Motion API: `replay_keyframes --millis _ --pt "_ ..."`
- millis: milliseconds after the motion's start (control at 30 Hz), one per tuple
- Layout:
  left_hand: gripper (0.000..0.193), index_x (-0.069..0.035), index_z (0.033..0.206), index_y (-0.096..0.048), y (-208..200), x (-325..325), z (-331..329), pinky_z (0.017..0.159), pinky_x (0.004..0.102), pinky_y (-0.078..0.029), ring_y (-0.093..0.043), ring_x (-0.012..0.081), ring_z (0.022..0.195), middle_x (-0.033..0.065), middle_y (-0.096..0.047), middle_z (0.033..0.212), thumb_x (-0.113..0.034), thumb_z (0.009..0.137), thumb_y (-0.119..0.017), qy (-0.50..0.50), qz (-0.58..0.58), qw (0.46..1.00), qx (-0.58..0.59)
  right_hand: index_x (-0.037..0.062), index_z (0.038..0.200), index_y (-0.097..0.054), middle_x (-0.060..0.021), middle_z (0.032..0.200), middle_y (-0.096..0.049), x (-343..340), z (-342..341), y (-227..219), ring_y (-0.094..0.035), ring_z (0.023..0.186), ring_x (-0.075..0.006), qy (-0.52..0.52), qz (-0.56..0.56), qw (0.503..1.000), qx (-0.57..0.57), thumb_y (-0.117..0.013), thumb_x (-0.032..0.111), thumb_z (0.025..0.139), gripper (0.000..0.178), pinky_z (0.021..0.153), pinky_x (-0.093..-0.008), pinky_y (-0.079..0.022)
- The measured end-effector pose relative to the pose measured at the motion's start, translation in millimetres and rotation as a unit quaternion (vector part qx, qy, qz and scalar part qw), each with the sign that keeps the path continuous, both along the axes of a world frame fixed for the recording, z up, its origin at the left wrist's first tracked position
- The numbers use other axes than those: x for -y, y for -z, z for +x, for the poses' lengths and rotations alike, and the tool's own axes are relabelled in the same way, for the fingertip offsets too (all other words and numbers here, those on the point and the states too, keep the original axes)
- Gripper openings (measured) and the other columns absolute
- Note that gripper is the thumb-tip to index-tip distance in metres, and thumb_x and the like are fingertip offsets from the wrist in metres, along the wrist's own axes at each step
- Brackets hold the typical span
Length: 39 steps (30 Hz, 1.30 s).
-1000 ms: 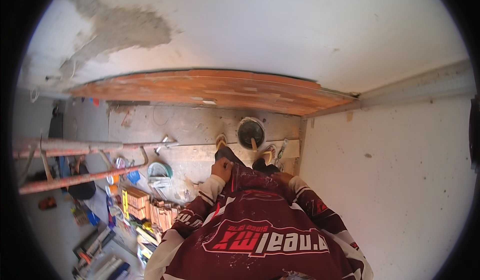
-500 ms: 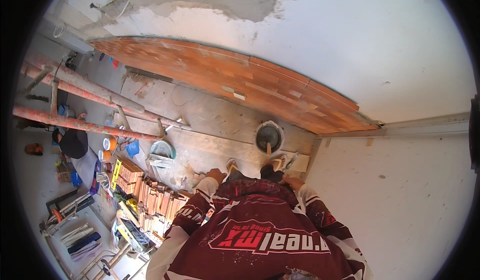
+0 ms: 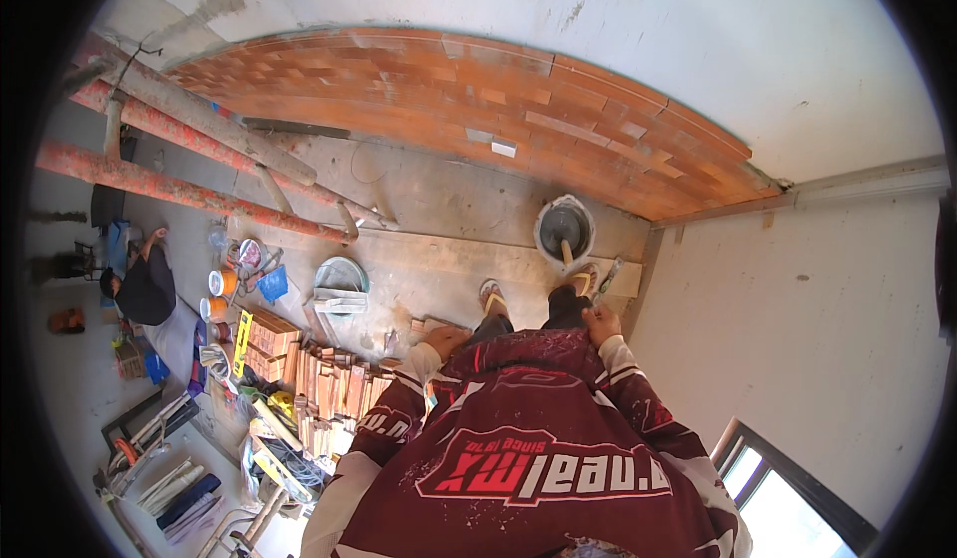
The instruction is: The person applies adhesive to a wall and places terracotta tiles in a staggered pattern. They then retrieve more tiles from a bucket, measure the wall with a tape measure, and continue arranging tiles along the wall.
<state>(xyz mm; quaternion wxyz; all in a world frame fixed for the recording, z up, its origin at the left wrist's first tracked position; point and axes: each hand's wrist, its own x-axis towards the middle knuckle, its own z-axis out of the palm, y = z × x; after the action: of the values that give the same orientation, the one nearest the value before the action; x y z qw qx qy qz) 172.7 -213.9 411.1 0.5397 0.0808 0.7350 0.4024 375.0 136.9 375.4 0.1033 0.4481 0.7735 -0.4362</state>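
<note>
My left hand (image 3: pixel 446 342) hangs by my left thigh with its fingers curled; what they close on, if anything, is hidden. Beside my right thigh, my right hand (image 3: pixel 601 326) is bent into a fist against the dark trousers (image 3: pixel 568 308), and I cannot make out anything in it. Ahead of my sandalled feet stands a round bucket (image 3: pixel 544 243) of grey stuff, a wooden handle (image 3: pixel 567 252) sticking up from it. Reddish-brown brick-like tiles (image 3: pixel 419 84) cover the low part of the wall in front, with one pale piece (image 3: pixel 503 147) among them.
Red scaffold tubes (image 3: pixel 199 199) cross the left. A round basin (image 3: pixel 342 273) with pale flat pieces sits left of my feet, near stacked tiles (image 3: pixel 339 383) and a yellow spirit level (image 3: pixel 242 343). A person in dark clothes (image 3: pixel 148 289) is farther left. A window (image 3: pixel 788 508) shows at lower right.
My view has tilted and shifted, bringing the window into sight. Both hands stay by my thighs, with the right a little higher in the picture. The person at left has an arm extended.
</note>
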Motion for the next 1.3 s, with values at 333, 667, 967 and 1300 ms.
replay_keyframes --millis 333,667,967,1300 --pt "0.024 -0.003 0.084 -0.062 -6 44 12 0.068 0.0407 -0.049 -0.063 0.0323 0.071 0.0167 -0.065 0.075 -0.027 0.088 -0.063 0.022 0.036 0.963 -0.267 0.0061 0.104 -0.069 -0.0205 0.104 -0.068 21 45 57 -0.063 0.101 -0.0383 -0.130 0.042 0.979 0.152 -0.064 0.057 0.081 0.056 0.089 -0.0454 -0.048" --pt "0.024 -0.005 0.081 -0.060 4 34 10 0.067 0.0438 -0.050 -0.064 0.0345 0.071 0.0156 -0.065 0.073 -0.027 0.083 -0.069 -0.073 -0.088 0.944 -0.310 -0.0089 0.142 -0.035 -0.0327 0.140 -0.043 30 25 73 -0.039 0.134 -0.0424 -0.166 -0.156 0.954 0.193 -0.050 0.063 0.087 0.092 0.110 -0.0451 -0.032" --pt "0.037 0.002 0.104 -0.065 -59 -3 -12 0.076 0.0329 -0.054 -0.067 0.0211 0.084 0.0144 -0.070 0.093 -0.026 0.082 -0.074 -0.106 0.114 0.979 -0.135 0.0001 0.098 -0.070 -0.0263 0.093 -0.067 -3 42 74 -0.064 0.090 -0.0446 -0.308 -0.044 0.942 0.129 -0.050 0.053 0.090 0.057 0.080 -0.0491 -0.049" --pt "0.038 0.003 0.120 -0.060 -328 -56 -18 0.091 0.0354 -0.049 -0.061 0.0234 0.105 0.0141 -0.064 0.117 -0.019 0.090 -0.068 0.148 0.650 0.745 -0.021 0.0032 0.096 -0.068 -0.0260 0.098 -0.066 5 27 8 -0.062 0.095 -0.0459 -0.124 0.120 0.971 0.163 -0.056 0.047 0.088 0.046 0.085 -0.0505 -0.048"
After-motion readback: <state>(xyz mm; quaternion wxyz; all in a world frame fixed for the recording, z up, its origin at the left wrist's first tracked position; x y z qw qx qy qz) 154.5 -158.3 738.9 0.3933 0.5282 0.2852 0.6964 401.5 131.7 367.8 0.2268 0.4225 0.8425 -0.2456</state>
